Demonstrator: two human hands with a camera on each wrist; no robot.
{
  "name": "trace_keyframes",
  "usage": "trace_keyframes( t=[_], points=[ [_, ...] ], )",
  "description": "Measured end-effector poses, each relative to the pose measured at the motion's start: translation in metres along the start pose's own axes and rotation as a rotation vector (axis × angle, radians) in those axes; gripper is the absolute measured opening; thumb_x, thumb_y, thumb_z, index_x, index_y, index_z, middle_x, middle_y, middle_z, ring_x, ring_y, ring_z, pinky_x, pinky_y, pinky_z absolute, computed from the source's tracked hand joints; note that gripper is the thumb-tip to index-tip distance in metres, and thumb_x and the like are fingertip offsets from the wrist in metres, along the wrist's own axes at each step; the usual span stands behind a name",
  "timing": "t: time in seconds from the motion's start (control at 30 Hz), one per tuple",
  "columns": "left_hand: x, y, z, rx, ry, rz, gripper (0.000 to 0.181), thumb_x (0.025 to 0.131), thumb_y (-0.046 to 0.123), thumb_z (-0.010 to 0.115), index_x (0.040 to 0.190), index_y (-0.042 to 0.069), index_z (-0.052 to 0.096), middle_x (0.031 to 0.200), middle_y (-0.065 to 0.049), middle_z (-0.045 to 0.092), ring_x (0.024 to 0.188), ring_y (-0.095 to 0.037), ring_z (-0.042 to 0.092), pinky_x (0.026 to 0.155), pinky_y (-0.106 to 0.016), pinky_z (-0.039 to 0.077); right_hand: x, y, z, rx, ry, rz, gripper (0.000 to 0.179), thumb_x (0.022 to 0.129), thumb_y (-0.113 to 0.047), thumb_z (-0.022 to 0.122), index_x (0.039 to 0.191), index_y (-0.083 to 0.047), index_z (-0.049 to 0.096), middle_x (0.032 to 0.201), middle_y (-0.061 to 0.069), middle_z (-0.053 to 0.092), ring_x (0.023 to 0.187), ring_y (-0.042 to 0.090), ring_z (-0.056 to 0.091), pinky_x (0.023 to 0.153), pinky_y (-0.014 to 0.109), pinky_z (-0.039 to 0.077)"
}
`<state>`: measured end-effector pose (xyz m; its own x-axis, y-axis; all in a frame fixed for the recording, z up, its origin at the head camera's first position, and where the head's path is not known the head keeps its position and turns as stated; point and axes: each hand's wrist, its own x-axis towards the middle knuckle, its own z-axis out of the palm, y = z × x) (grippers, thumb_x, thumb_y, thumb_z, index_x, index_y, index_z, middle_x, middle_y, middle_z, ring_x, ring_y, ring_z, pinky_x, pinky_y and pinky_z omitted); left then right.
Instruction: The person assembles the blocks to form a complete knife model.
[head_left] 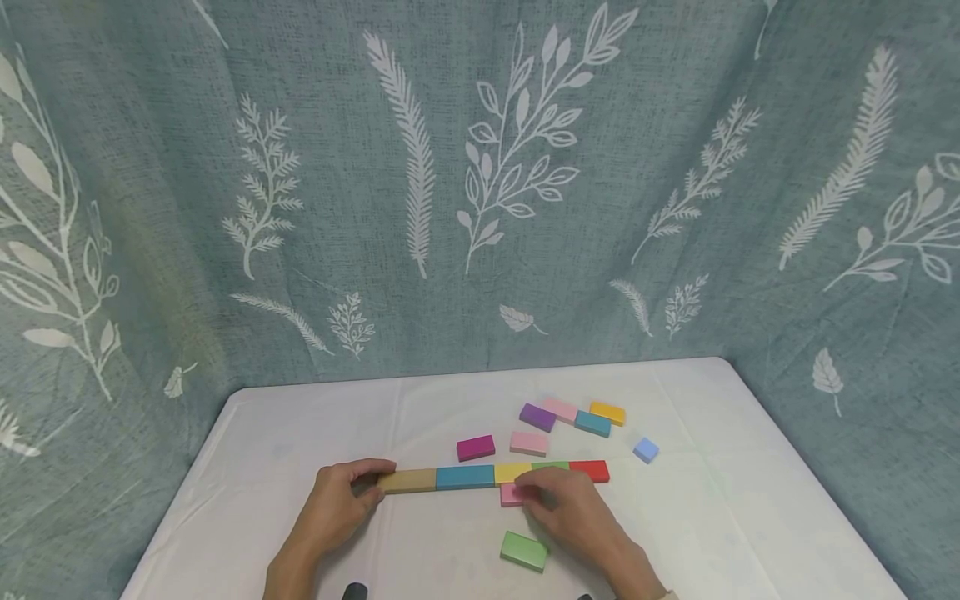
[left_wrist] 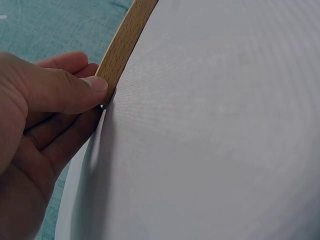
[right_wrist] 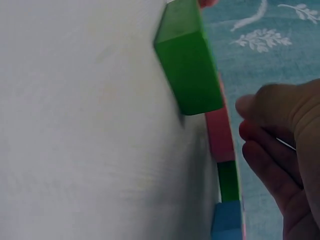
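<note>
My left hand (head_left: 335, 504) pinches the left end of a natural wood block (head_left: 408, 481), thumb on its near side. In the left wrist view this thumb (left_wrist: 95, 86) presses against the wood. From that block a straight row runs right: a blue block (head_left: 465, 477), a yellow one (head_left: 512, 472), a green one (head_left: 551, 465) and a red one (head_left: 591, 471). A small pink block (head_left: 510, 495) lies in front of the yellow one. My right hand (head_left: 573, 512) hovers over it, fingertips overlapping it; in the right wrist view its loosely bent fingers (right_wrist: 260, 150) show nothing between them.
Nearest me is a loose green block (head_left: 524, 551). Behind the row lie a magenta block (head_left: 476, 448), pink blocks (head_left: 529, 442), a purple block (head_left: 537, 417), a teal block (head_left: 593, 423), an orange block (head_left: 608, 412) and a light blue cube (head_left: 646, 450). A patterned curtain (head_left: 450, 317) hangs behind the table.
</note>
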<state>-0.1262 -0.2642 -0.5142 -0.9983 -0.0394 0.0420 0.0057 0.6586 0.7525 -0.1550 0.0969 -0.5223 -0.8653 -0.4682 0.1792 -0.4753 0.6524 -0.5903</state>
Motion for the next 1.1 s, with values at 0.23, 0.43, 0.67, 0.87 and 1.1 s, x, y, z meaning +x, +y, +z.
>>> trace_keyframes(
  t=[0.23, 0.43, 0.67, 0.87, 1.1],
  points=[
    [0.001, -0.001, 0.000, 0.006, 0.001, 0.007, 0.036, 0.089, -0.009, 0.080, 0.120, 0.010, 0.083, 0.124, -0.007, 0.082, 0.127, -0.034, 0.074, 0.114, -0.057, 0.057, -0.017, 0.005, -0.006, 0.082, 0.100, -0.003, 0.032, 0.093, -0.016, 0.088, 0.124, -0.024, 0.083, 0.116, -0.019, 0.081, 0.109, 0.005, 0.076, 0.100, 0.034, 0.067],
    [0.002, -0.001, 0.001, 0.006, 0.000, 0.005, 0.036, 0.089, -0.010, 0.080, 0.120, 0.010, 0.083, 0.124, -0.007, 0.082, 0.127, -0.035, 0.074, 0.114, -0.058, 0.057, -0.047, 0.016, -0.019, 0.188, 0.150, 0.120, 0.035, 0.089, -0.019, 0.092, 0.122, -0.023, 0.084, 0.116, -0.017, 0.082, 0.113, 0.005, 0.077, 0.100, 0.029, 0.066],
    [0.001, -0.001, 0.000, 0.013, 0.000, 0.004, 0.036, 0.090, -0.009, 0.080, 0.120, 0.010, 0.083, 0.125, -0.007, 0.082, 0.128, -0.035, 0.073, 0.115, -0.059, 0.057, -0.085, 0.026, -0.039, 0.365, 0.041, 0.401, 0.039, 0.090, -0.031, 0.091, 0.128, -0.024, 0.082, 0.124, -0.009, 0.082, 0.123, 0.015, 0.076, 0.102, 0.028, 0.065],
    [0.001, -0.001, 0.000, 0.006, 0.000, 0.006, 0.035, 0.090, -0.009, 0.080, 0.120, 0.010, 0.083, 0.125, -0.007, 0.082, 0.128, -0.035, 0.073, 0.115, -0.058, 0.057, -0.106, 0.030, -0.049, 0.359, -0.050, 0.509, 0.057, 0.089, -0.041, 0.091, 0.137, -0.015, 0.077, 0.132, 0.000, 0.079, 0.127, 0.029, 0.072, 0.107, 0.053, 0.064],
    [0.000, -0.001, 0.001, 0.007, 0.003, -0.006, 0.036, 0.091, -0.008, 0.080, 0.120, 0.012, 0.083, 0.125, -0.006, 0.082, 0.128, -0.034, 0.073, 0.116, -0.057, 0.056, -0.107, 0.032, -0.046, 0.401, -0.109, 0.411, 0.058, 0.091, -0.045, 0.088, 0.140, -0.017, 0.075, 0.135, -0.003, 0.079, 0.129, 0.021, 0.072, 0.107, 0.038, 0.064]
  ],
)
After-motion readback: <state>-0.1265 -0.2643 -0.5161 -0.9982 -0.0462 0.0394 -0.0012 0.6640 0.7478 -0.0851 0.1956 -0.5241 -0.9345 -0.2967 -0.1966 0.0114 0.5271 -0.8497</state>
